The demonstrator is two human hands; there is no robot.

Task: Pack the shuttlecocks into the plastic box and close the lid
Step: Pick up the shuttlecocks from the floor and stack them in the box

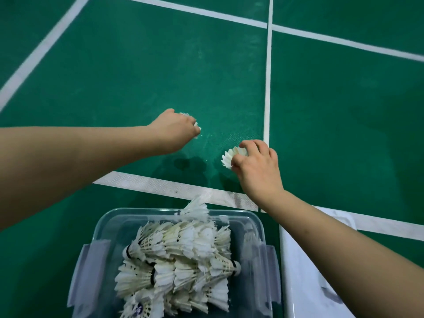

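Grasps one shuttlecock (197,127) in left hand (174,131), pinches second shuttlecock (229,157) in right hand (257,166), both low at court floor (137,76) for gathering. Has plastic box (137,210) close below, heaped; lid (305,271) off alongside, likely for loading.

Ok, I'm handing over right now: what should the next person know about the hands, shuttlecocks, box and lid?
Left hand: grips a white feather shuttlecock, mostly hidden, down by the green court floor.
Right hand: pinches a second white shuttlecock beside the white line.
Clear plastic box: open, holding a heap of white shuttlecocks.
White plastic lid: off, lying right of the box.
Done: most are packed.
Left: drop these two in and close the lid.
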